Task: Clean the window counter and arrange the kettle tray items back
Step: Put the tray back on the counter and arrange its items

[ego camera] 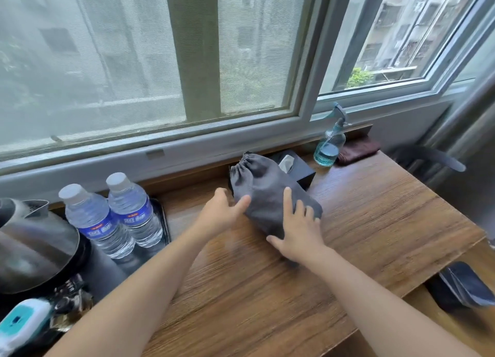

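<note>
A grey drawstring pouch (265, 188) lies slanted on the wooden counter (375, 212), its tied end toward the window. My left hand (222, 212) touches its left side with spread fingers. My right hand (297, 231) rests flat on its near end, fingers straight. Far left, a black tray (162, 217) holds a steel kettle (34, 244) and two water bottles (91, 217) (134, 206). A blue spray bottle (329, 148) and a folded maroon cloth (359, 149) stand at the back right.
A black tissue box (300, 172) sits just behind the pouch. Dark sachets (72, 295) and a white-teal packet (21, 319) lie at the lower left. The window frame runs along the counter's back. A dark object (466, 287) lies off the counter's right edge.
</note>
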The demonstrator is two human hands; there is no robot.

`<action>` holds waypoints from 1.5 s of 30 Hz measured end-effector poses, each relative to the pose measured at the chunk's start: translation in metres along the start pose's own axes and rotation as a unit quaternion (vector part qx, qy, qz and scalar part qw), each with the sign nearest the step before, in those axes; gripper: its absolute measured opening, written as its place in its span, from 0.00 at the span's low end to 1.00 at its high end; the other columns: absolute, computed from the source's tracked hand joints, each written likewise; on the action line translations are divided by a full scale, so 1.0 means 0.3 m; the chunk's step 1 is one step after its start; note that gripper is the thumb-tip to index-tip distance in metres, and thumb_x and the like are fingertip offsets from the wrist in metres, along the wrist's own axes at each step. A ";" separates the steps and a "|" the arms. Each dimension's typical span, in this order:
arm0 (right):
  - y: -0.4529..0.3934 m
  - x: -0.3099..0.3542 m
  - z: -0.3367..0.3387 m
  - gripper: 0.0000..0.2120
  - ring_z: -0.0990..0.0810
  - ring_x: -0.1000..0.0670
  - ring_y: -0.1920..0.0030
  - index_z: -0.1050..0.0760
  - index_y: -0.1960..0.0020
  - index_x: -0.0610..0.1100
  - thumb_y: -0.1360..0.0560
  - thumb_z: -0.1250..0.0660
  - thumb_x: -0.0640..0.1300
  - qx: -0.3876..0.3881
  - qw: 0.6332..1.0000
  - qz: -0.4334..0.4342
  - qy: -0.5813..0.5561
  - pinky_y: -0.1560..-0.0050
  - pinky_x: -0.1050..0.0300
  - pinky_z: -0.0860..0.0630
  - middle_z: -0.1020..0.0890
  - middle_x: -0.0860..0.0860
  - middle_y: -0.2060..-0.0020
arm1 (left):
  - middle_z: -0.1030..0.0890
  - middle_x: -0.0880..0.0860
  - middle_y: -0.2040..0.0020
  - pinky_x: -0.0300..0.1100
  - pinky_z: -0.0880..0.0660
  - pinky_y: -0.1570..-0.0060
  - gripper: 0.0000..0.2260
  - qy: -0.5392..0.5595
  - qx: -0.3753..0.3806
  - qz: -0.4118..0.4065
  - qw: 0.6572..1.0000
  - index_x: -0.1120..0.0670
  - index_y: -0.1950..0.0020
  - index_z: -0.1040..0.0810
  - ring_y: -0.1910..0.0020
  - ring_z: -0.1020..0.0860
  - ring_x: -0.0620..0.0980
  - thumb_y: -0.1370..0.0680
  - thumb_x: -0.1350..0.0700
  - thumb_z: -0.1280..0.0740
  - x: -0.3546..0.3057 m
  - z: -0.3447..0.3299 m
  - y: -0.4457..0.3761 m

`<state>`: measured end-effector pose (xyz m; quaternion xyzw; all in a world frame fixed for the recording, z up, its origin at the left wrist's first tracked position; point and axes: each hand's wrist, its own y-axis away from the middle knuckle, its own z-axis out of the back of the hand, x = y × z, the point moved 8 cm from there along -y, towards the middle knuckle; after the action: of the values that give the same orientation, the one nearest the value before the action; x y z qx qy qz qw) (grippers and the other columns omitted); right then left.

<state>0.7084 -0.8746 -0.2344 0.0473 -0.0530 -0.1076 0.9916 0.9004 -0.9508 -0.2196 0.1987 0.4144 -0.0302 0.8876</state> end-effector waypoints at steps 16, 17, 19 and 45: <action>0.057 -0.052 0.012 0.65 0.29 0.37 0.30 0.42 0.21 0.33 0.42 0.22 0.72 -0.201 0.972 0.018 -0.117 0.38 0.40 0.25 0.29 0.37 0.28 | 0.13 0.58 0.52 0.56 0.18 0.52 0.08 0.330 0.004 -0.019 0.944 0.60 0.44 0.19 0.51 0.14 0.55 0.18 0.62 0.37 -0.135 -0.172 0.078; 0.064 -0.047 0.021 0.62 0.27 0.37 0.31 0.41 0.22 0.33 0.40 0.22 0.70 -0.217 0.967 0.022 -0.135 0.39 0.41 0.24 0.28 0.38 0.29 | 0.13 0.55 0.54 0.57 0.18 0.51 0.08 0.335 -0.006 -0.024 0.942 0.59 0.46 0.18 0.51 0.14 0.54 0.19 0.61 0.36 -0.144 -0.176 0.089; 0.078 -0.042 0.038 0.53 0.25 0.39 0.33 0.39 0.23 0.35 0.37 0.22 0.61 -0.240 0.949 0.044 -0.199 0.39 0.42 0.24 0.25 0.39 0.31 | 0.13 0.53 0.55 0.63 0.18 0.48 0.07 0.333 -0.017 -0.036 0.942 0.54 0.48 0.17 0.50 0.14 0.56 0.22 0.56 0.34 -0.165 -0.176 0.115; 0.226 0.654 0.064 0.22 0.20 0.34 0.35 0.25 0.31 0.39 0.24 0.28 0.42 0.330 0.609 0.148 -0.706 0.34 0.34 0.25 0.19 0.36 0.37 | 0.14 0.50 0.42 0.46 0.20 0.43 0.22 0.372 -0.140 -0.053 0.916 0.52 0.35 0.21 0.39 0.16 0.53 0.25 0.46 0.22 0.346 0.410 0.572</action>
<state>0.9109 -0.8531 -0.1897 0.2721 -0.7751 0.0653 0.5664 1.0947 -0.8279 -0.1699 0.0471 0.7242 0.0575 0.6855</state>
